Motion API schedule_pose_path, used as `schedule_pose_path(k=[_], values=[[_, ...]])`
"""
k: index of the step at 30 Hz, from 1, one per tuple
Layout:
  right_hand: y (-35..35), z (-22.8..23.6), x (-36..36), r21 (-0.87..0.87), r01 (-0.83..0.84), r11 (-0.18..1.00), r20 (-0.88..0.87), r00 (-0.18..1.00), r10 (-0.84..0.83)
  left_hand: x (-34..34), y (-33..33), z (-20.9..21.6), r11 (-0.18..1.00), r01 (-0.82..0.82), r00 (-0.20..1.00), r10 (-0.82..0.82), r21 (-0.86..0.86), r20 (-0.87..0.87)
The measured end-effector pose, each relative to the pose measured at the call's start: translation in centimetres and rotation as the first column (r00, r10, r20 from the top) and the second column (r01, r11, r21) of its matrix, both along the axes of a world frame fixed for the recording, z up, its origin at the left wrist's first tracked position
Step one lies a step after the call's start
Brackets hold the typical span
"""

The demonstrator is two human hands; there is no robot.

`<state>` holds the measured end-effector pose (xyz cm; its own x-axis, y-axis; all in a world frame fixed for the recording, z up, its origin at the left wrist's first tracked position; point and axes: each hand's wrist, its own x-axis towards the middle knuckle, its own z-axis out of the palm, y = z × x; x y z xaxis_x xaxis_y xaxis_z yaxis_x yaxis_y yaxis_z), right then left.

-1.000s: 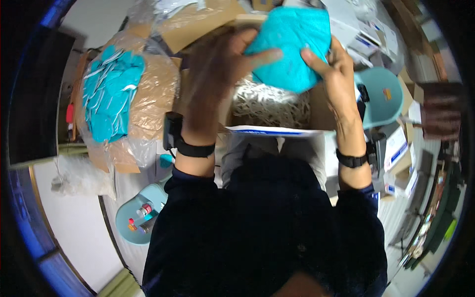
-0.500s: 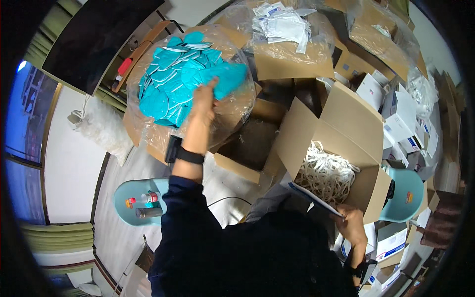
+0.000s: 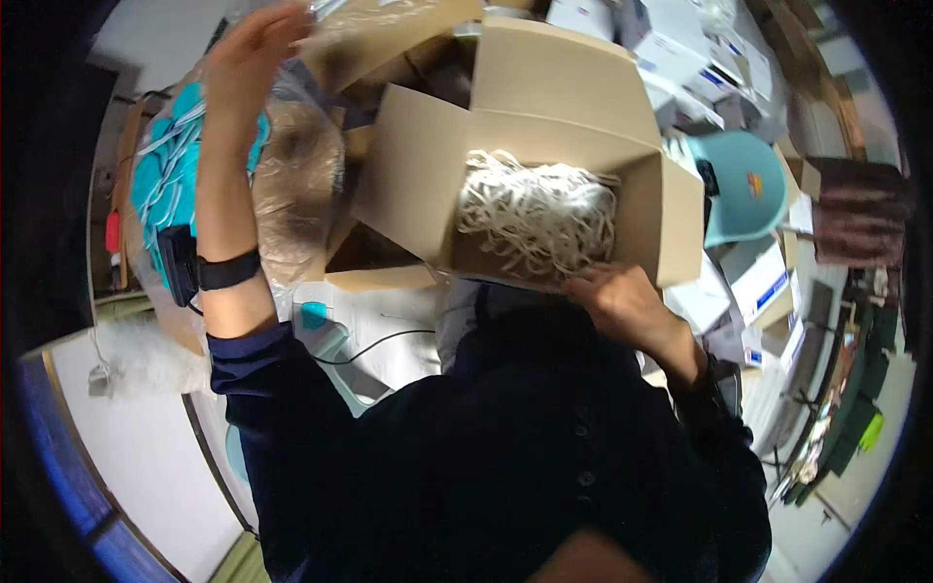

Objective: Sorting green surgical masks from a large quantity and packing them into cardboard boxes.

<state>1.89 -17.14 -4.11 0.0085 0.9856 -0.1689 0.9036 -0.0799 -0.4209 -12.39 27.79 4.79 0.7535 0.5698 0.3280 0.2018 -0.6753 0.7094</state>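
Observation:
My left hand (image 3: 258,44) is raised at the upper left, blurred, its fingertips close to a bit of white material (image 3: 326,8) at the picture's top edge. Whether it grips that is unclear. Beneath my left forearm lies a heap of teal face masks (image 3: 160,189) with pale straps, in a carton lined with clear plastic (image 3: 296,185). In front of me stands an open cardboard box (image 3: 564,73) holding a tangle of white elastic straps (image 3: 539,209). My right hand (image 3: 622,301) has its fingers curled over this box's near rim, beside the straps.
White cartons (image 3: 666,39) are piled at the upper right. A light-blue plastic stool (image 3: 743,189) stands right of the open box. A black cable (image 3: 379,345) crosses the pale floor, near a loose teal piece (image 3: 313,314). A white sack (image 3: 146,360) lies at left.
My left hand has left the teal masks and risen to the top edge; no mask shows in it now. The view has shifted right. My right hand stays at the box's near rim.

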Motion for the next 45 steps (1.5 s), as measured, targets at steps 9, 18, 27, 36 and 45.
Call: schedule_pose_path(k=[9,18,27,36,45], values=[[-1.5,0.6,-1.5,0.15,0.027,0.988,0.092,0.995,-0.041,14.6,-23.8,-7.2,0.814,0.579,0.368,-0.304,-0.04,-0.879],[-3.4,-3.2,-2.3,0.293,0.08,0.953,0.096,0.989,-0.113,13.1,-24.8,-18.1,0.919,0.394,0.551,-0.262,-0.03,-0.792],[-5.0,-3.9,-2.4,0.266,0.093,0.959,0.054,0.992,-0.111,13.3,-33.0,-24.2,0.75,0.659,0.549,-0.432,0.053,-0.716],[-5.9,-3.3,-1.4,0.332,0.16,0.93,0.037,0.983,-0.182,14.5,-28.9,-8.2,0.762,0.635,0.711,-0.641,-0.128,-0.289],[-5.2,0.4,0.0,0.074,0.269,0.96,-0.251,0.937,-0.243,10.2,-23.7,3.8,0.811,0.366,0.926,-0.268,-0.456,0.268]])
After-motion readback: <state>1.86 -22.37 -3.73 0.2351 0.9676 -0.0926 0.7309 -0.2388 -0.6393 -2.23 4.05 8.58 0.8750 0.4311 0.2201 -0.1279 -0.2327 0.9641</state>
